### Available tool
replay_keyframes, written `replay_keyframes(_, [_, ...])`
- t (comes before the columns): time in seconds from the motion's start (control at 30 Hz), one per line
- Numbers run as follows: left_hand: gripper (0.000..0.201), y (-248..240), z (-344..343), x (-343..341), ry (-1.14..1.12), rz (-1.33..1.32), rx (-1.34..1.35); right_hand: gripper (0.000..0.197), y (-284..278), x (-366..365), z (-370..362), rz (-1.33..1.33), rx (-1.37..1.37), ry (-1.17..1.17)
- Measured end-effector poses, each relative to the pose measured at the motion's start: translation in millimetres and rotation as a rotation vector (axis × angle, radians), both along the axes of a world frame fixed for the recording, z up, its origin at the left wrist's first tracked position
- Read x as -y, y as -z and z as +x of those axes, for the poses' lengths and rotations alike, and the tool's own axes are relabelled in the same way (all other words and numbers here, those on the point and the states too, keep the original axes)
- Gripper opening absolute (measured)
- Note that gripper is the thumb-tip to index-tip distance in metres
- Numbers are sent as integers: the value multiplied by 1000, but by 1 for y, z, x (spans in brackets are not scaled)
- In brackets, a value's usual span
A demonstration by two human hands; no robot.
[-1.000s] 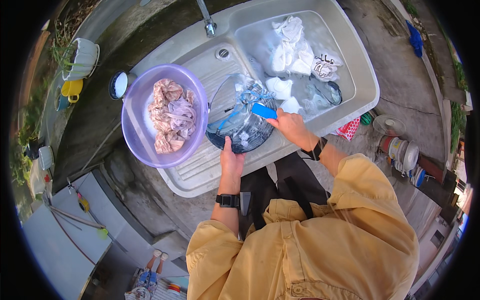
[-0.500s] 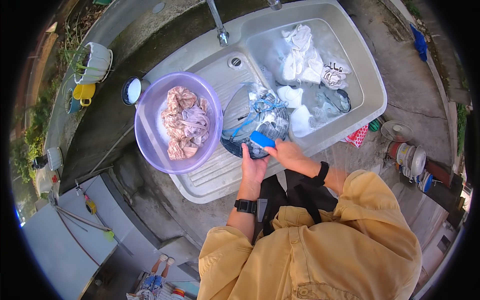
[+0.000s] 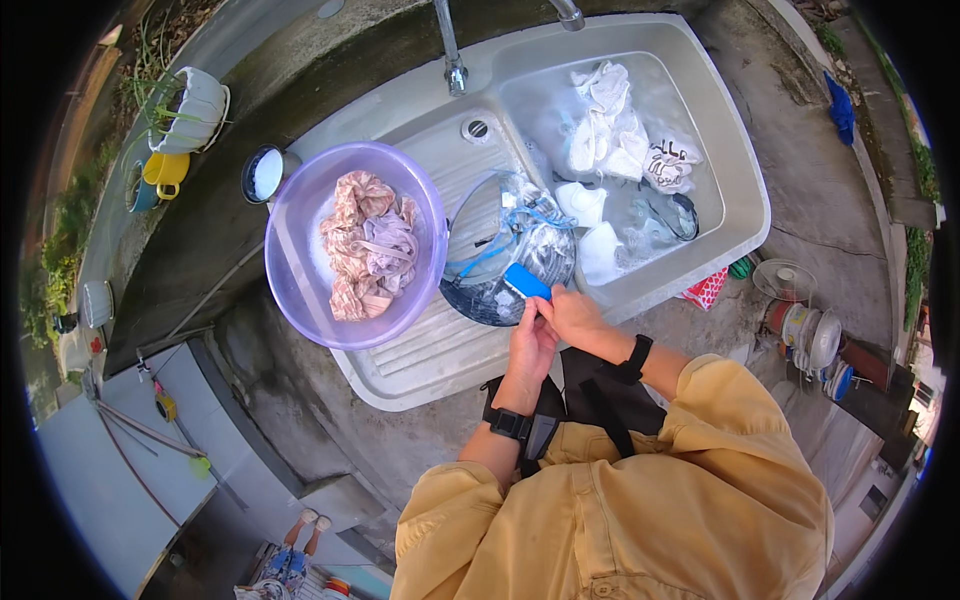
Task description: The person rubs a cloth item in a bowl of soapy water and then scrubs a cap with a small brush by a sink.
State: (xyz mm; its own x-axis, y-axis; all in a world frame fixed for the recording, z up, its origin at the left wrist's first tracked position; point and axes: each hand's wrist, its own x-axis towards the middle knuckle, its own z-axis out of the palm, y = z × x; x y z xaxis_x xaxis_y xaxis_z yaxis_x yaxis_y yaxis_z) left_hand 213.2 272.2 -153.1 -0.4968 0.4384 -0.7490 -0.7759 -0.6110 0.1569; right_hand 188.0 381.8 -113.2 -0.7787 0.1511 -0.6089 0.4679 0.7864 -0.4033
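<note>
Gripped in my right hand (image 3: 580, 320) is a blue brush (image 3: 527, 281), on a dark, sudsy cloth piece (image 3: 550, 262); my left hand (image 3: 533, 350) sits against the right, and whether it holds anything I cannot tell. From my head, I see the dark piece on a grey ribbed washboard (image 3: 400, 362), between a purple basin (image 3: 288, 230) and a water-filled sink bowl (image 3: 733, 150), above a concrete floor (image 3: 275, 375). Cloudy water blurs white laundry (image 3: 608, 130); the brush's underside is hidden; the upper edge cuts off a tap (image 3: 455, 75).
</note>
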Motion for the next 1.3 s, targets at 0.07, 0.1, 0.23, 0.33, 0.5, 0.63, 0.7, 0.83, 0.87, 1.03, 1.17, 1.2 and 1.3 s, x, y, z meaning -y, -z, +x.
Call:
replay_keyframes(0.07, [41, 2, -3, -1, -37, 29, -29, 45, -1, -13, 10, 48, -99, -16])
replay_keyframes(0.1, [38, 0, 0, 4, -26, -77, -53, 45, 1, -26, 7, 117, -178, -155])
replay_keyframes(0.23, [34, -22, -18, 22, 73, -273, -159, 41, 12, -86, -32, 318, -453, -291])
replay_keyframes(0.33, [34, -13, -19, 25, 45, -366, -186, 42, 9, -64, -21, 326, -387, -227])
replay_keyframes(0.5, [33, -13, -17, 23, 48, -415, -165, 46, 4, -56, -1, 172, -315, -366])
replay_keyframes(0.63, [31, -42, -27, 32, 242, -534, -107, 45, 12, -95, -50, 250, -429, -201])
replay_keyframes(0.7, [28, -59, -33, 32, 610, -511, 20, 45, 12, -112, -55, 241, -443, -137])
replay_keyframes(0.83, [31, -58, -22, -15, 792, -1080, -829, 54, 7, -128, -45, -275, -88, 179])
replay_keyframes(0.87, [31, -60, -27, -28, 786, -1078, -826, 57, 4, -130, -38, -343, 78, 375])
replay_keyframes(1.03, [72, -30, -48, -67, 1050, -1770, -1345, 61, 17, -141, -12, -290, 29, 378])
replay_keyframes(1.17, [59, -20, -73, -70, 1080, -1690, -1167, 61, 14, -138, -11, -289, 41, 419])
replay_keyframes(1.2, [59, -23, -79, -69, 1088, -1680, -1180, 61, 16, -139, -9, -285, 41, 432])
replay_keyframes(1.3, [43, -18, -94, -45, 971, -1406, -1189, 61, 17, -125, -15, -315, 5, 377])
